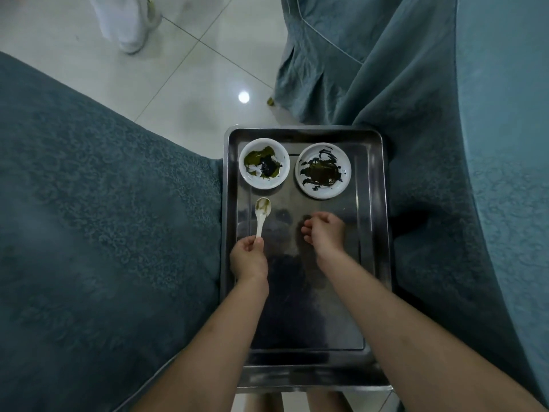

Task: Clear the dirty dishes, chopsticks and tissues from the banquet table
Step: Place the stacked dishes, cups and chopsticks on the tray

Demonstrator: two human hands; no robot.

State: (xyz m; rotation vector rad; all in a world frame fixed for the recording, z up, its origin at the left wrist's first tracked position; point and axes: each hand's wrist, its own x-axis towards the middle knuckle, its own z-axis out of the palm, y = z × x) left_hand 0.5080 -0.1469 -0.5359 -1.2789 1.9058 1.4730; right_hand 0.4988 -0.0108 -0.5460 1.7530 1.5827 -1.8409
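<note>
Porcelain spoon [262, 215]: white, glossy, short-handled, its scoop smeared olive green; it lies over the tray at about 9 o'clock from the tray's middle, scoop pointing to 12.
Left hand [249, 258]: its grip pinches the handle's tail end between thumb and fingertips; the rest of the spoon is free.
Right hand [325, 230]: fingers loosely curled above the tray, holding nothing.
Spoon handling: likely light, stiff and brittle; the glaze looks slick, more so where sauced, so the clean handle is the place to hold it, and it wants setting down softly.
Tray [374, 233]: polished steel, rectangular, rounded corners, raised rim, mirror-like floor.
Bowl [264, 163]: small, round, white, at 11 o'clock on the tray, green and black residue inside.
Dish [323, 171]: shallower, white, at 1 o'clock, black streaks; best lifted by its clean rim.
Cloth [104, 203]: teal, nubby, draped either side of the tray.
</note>
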